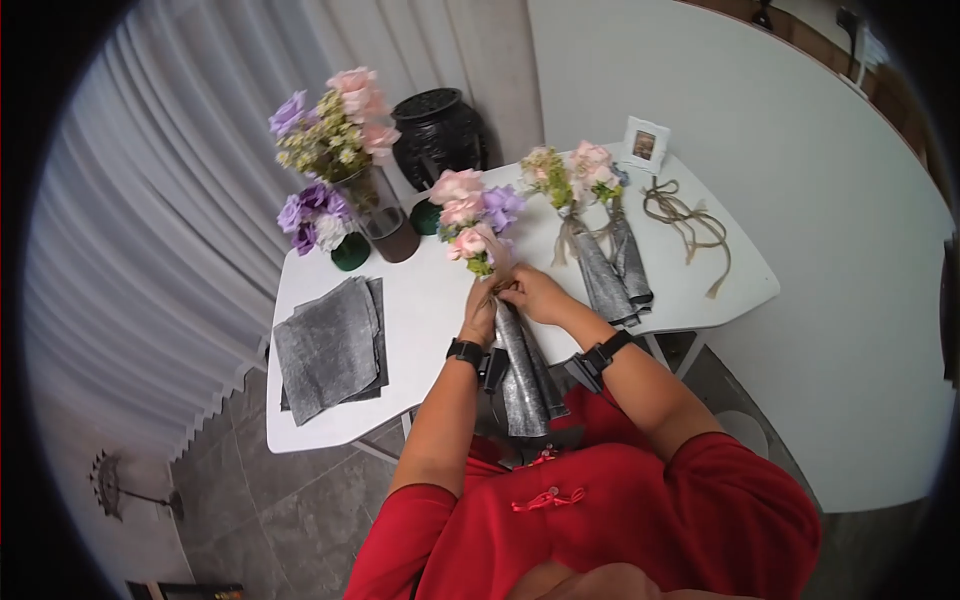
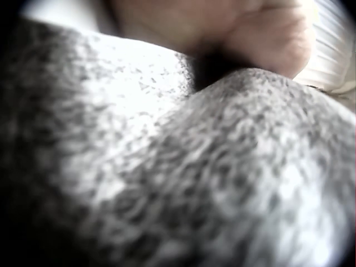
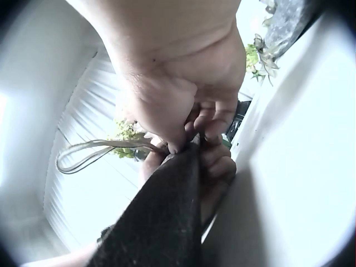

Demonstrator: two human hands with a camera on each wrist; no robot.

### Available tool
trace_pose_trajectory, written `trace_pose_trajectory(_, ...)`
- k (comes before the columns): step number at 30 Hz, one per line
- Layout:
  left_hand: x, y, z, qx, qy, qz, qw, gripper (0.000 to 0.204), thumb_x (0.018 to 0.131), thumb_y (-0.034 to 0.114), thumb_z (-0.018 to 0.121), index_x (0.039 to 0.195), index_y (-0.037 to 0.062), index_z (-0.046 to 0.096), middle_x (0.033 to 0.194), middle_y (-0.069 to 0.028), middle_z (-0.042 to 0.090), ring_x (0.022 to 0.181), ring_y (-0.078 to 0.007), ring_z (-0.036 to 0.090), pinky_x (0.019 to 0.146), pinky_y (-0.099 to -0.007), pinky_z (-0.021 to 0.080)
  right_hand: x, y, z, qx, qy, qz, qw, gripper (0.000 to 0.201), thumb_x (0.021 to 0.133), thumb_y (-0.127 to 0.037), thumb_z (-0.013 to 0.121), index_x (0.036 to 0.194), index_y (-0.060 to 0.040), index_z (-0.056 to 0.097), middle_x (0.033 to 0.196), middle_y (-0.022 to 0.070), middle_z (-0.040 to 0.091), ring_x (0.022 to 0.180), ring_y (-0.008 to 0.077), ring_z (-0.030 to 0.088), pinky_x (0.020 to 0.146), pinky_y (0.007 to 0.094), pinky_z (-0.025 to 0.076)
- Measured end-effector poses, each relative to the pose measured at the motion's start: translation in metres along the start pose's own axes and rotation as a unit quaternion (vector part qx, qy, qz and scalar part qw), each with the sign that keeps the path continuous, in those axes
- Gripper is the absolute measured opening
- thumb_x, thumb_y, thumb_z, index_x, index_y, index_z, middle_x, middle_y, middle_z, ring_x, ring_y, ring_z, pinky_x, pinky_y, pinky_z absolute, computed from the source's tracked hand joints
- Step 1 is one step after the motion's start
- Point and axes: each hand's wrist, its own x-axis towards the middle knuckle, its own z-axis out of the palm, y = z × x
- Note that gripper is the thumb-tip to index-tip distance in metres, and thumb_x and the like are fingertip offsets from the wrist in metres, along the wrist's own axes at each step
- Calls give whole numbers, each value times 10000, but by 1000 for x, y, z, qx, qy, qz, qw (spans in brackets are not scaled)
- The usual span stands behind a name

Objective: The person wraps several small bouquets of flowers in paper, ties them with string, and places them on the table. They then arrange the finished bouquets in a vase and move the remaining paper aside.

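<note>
A bouquet of pink and lilac flowers [image 1: 462, 200] has its lower part in grey speckled wrapping [image 1: 522, 385], which hangs over the table's front edge. My left hand [image 1: 480, 312] grips the neck of the wrapping below the blooms. My right hand [image 1: 540, 295] pinches at the same neck from the other side. In the right wrist view, a looped ribbon [image 3: 83, 154] sticks out beside the right hand's fingers [image 3: 177, 136], above the dark wrapping [image 3: 161, 211]. The left wrist view is filled by blurred wrapping [image 2: 222, 167], with part of the left hand [image 2: 222, 28] above it.
Grey sheets [image 1: 330, 345] lie on the white table [image 1: 420, 330] at left. Behind stand a flower-filled glass vase [image 1: 385, 215], purple flowers [image 1: 315, 215] and a black urn [image 1: 440, 135]. Two wrapped bouquets [image 1: 605, 270], loose cords [image 1: 695, 225] and a white frame [image 1: 645, 145] are at right.
</note>
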Motion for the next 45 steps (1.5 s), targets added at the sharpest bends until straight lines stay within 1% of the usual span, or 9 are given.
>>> trace_pose_trajectory(11, 3, 10, 0, -187, 37, -76, 979, 221, 940, 247, 432, 853, 55, 500, 723, -71, 526, 633, -216, 534, 631, -380, 497, -87, -33, -41, 12, -343, -154, 926, 140, 851, -166, 653, 842, -44, 586, 883, 79, 518, 852, 215, 516, 769, 331, 434)
trace_pose_trajectory(14, 0, 20, 5, -234, 77, -130, 960, 205, 941, 248, 430, 886, 57, 484, 730, -65, 507, 627, -202, 523, 602, -367, 494, -120, -75, -91, 304, -512, 53, 802, 152, 877, -128, 636, 893, 9, 573, 955, 76, 592, 920, 169, 564, 809, 304, 460)
trace_pose_trajectory(19, 0, 22, 10, -137, 59, -108, 983, 180, 945, 240, 421, 907, 71, 473, 711, -58, 507, 570, -199, 521, 546, -364, 488, -97, -47, -222, 347, -115, -114, 924, 399, 951, -375, 492, 923, 22, 510, 721, 44, 536, 570, 111, 499, 500, 250, 410)
trace_pose_trajectory(23, 0, 21, 10, -125, 50, -80, 988, 152, 946, 226, 418, 922, 79, 451, 708, -69, 507, 554, -209, 531, 528, -370, 495, -26, 8, -294, 309, 143, 3, 940, 322, 926, -348, 554, 885, -30, 522, 672, -9, 487, 541, 91, 424, 491, 249, 343)
trace_pose_trajectory(27, -1, 21, 13, -112, 81, -79, 987, 144, 947, 223, 427, 989, 84, 426, 716, -78, 504, 545, -217, 539, 515, -378, 501, -3, 155, -321, -232, 298, 129, 917, 313, 867, -286, 608, 974, 8, 605, 789, 142, 647, 750, 240, 623, 703, 358, 483)
trace_pose_trajectory(30, -2, 21, 15, -93, 95, -70, 989, 159, 950, 233, 435, 1005, 84, 431, 715, -81, 503, 535, -218, 539, 509, -379, 499, -14, 115, -263, -489, 388, 222, 749, 317, 824, -245, 644, 1020, 1, 605, 938, 181, 637, 934, 345, 596, 818, 446, 466)
trace_pose_trajectory(32, 3, 19, 12, -93, 93, -54, 990, 171, 948, 237, 449, 1000, 73, 443, 718, -84, 512, 538, -222, 550, 509, -378, 502, 2, 106, -226, -377, 369, 31, 849, 309, 813, -208, 651, 1030, 6, 603, 969, 170, 631, 956, 336, 583, 825, 444, 461)
trace_pose_trajectory(35, 2, 15, 9, -127, 72, -48, 988, 193, 944, 232, 464, 947, 40, 480, 737, -92, 545, 604, -237, 590, 583, -378, 524, -12, -9, -115, -83, 152, 104, 979, 333, 840, -241, 646, 1077, -15, 582, 915, 135, 624, 799, 211, 605, 696, 315, 480)
trace_pose_trajectory(45, 3, 10, -1, -208, 33, -42, 977, 275, 946, 234, 453, 1061, -6, 521, 981, -160, 624, 899, -286, 621, 837, -412, 511, -37, 19, 0, 101, -65, 138, 983, 290, 896, -197, 619, 1050, 39, 552, 886, 75, 628, 776, 101, 583, 705, 251, 476)
